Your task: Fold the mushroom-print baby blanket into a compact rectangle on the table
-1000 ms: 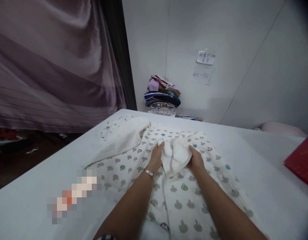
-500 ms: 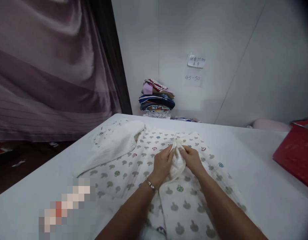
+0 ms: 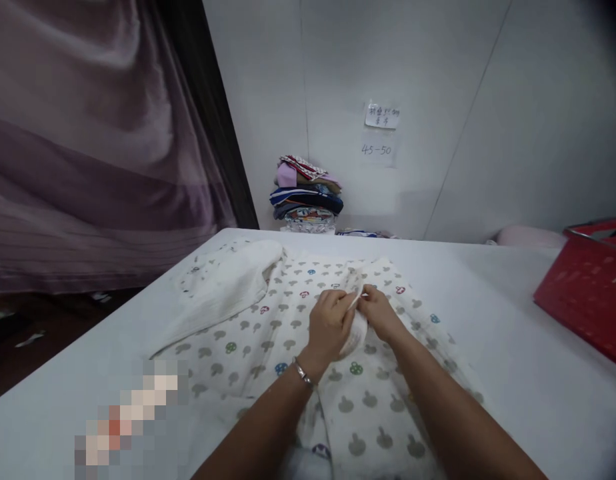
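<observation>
White, gauzy-looking cotton (my guess) is what's on the table (image 3: 528,353): a mushroom-print cloth (image 3: 275,325) spread over the middle, mostly grey caps with the odd green, blue or red one. Left hand (image 3: 332,323) and right hand (image 3: 381,313) are close together over it, both pinching a bunched plain white flap (image 3: 357,333), though the fingertips are partly hidden so I can't make out the exact grip. Looks light and floppy to me, soft enough to crease anywhere, probably not slippery or fragile. I'd grab it by an edge or a doubled fold, since a single layer would likely just sag. Off to its left there's a rumpled white section (image 3: 228,287), faintly ribbed with dark specks; can't tell if it's the same piece. Way shinier: that satiny mauve curtain (image 3: 98,153). Stiffest-looking thing around: the red basket (image 3: 588,293).
</observation>
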